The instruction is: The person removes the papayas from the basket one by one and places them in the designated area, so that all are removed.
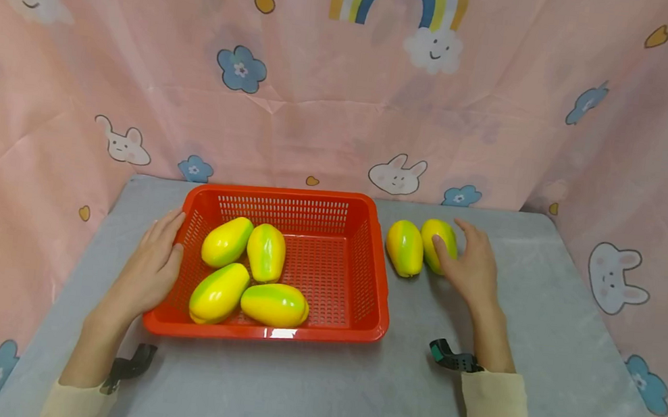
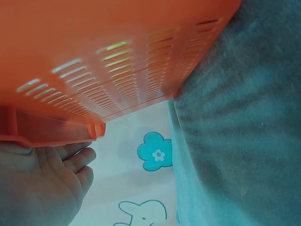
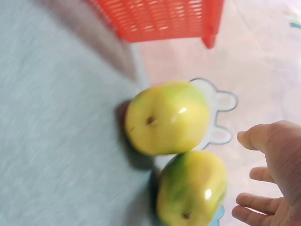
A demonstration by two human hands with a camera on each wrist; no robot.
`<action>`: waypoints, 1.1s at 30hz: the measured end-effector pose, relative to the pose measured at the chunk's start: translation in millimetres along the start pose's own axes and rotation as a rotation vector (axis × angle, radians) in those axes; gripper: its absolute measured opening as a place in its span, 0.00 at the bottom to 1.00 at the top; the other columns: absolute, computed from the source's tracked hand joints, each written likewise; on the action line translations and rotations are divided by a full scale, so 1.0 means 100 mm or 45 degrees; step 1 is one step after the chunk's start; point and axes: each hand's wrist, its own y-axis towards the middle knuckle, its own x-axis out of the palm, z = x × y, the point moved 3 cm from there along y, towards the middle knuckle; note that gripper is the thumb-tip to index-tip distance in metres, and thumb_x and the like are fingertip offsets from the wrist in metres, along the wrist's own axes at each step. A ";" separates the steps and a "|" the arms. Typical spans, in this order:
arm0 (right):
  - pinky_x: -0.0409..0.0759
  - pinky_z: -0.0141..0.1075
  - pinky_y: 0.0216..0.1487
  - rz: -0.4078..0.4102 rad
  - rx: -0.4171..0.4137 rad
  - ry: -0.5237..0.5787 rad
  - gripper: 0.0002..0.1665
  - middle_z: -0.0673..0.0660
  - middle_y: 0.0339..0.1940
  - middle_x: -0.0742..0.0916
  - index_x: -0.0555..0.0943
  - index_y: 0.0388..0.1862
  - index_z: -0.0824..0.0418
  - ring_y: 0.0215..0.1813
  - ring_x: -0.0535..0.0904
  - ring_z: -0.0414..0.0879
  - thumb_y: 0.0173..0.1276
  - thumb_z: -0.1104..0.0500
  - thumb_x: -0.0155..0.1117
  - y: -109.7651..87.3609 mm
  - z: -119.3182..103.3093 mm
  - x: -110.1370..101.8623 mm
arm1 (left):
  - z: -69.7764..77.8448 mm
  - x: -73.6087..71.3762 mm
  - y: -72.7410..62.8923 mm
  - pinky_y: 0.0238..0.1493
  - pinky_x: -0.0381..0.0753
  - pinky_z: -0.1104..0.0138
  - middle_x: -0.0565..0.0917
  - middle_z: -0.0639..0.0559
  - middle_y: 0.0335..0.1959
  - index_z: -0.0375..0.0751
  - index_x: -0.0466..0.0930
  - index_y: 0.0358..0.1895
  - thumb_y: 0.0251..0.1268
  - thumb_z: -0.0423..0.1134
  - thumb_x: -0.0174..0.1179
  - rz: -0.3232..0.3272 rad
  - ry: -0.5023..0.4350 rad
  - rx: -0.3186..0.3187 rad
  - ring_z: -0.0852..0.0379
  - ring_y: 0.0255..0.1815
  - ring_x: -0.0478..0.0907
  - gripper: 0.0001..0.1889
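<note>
1. Seemingly for steadiness, the left hand (image 1: pixel 147 267) touches the rim of a red rectangular plastic basket (image 1: pixel 333 335) in the head view; inside lie four glossy yellow-green oval fruits (image 1: pixel 218 293), while two matching fruits (image 1: pixel 405 246) sit beside it on soft grey cloth (image 1: pixel 290 394), near the right hand (image 1: pixel 471 267).
2. Left wrist: fingers (image 2: pixel 79 161) lie under that rim; whether they clamp it, one cannot tell.
3. Right wrist: thumb and fingers stand apart, gripping nothing, apparently spread to suit a rounded fruit.

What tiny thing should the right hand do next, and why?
Probably curl gently around the loose yellow-green fruit farther from the red basket: the right hand is beside it, thumb spread, but not gripping it, and four similar fruits lie in the basket, which the left hand touches.
</note>
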 end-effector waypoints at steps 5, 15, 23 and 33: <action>0.68 0.71 0.75 0.032 -0.041 0.075 0.37 0.75 0.73 0.76 0.72 0.76 0.68 0.73 0.71 0.72 0.77 0.49 0.64 -0.02 -0.10 -0.10 | 0.02 0.01 0.02 0.82 0.49 0.28 0.51 0.33 0.87 0.33 0.49 0.86 0.84 0.38 0.40 -0.008 -0.011 0.000 0.26 0.86 0.48 0.32; 0.68 0.70 0.77 -0.017 -0.097 0.140 0.33 0.69 0.76 0.76 0.74 0.75 0.63 0.75 0.71 0.68 0.78 0.50 0.64 -0.06 -0.52 -0.09 | 0.02 -0.03 0.03 0.82 0.49 0.27 0.51 0.32 0.87 0.30 0.49 0.85 0.84 0.37 0.40 0.003 -0.011 0.011 0.26 0.86 0.48 0.32; 0.72 0.71 0.74 -0.038 -0.216 0.170 0.31 0.65 0.74 0.79 0.77 0.74 0.60 0.74 0.73 0.64 0.76 0.52 0.66 -0.15 -0.84 -0.15 | 0.01 -0.01 0.03 0.81 0.49 0.27 0.51 0.33 0.87 0.33 0.48 0.86 0.84 0.37 0.40 -0.011 -0.010 -0.003 0.26 0.86 0.47 0.33; 0.79 0.65 0.71 -0.212 -0.371 0.171 0.32 0.61 0.76 0.77 0.77 0.74 0.59 0.77 0.73 0.60 0.74 0.53 0.69 -0.23 -1.27 -0.07 | 0.00 0.00 0.03 0.82 0.47 0.27 0.50 0.33 0.88 0.33 0.47 0.86 0.84 0.38 0.39 -0.021 -0.021 -0.014 0.26 0.86 0.46 0.33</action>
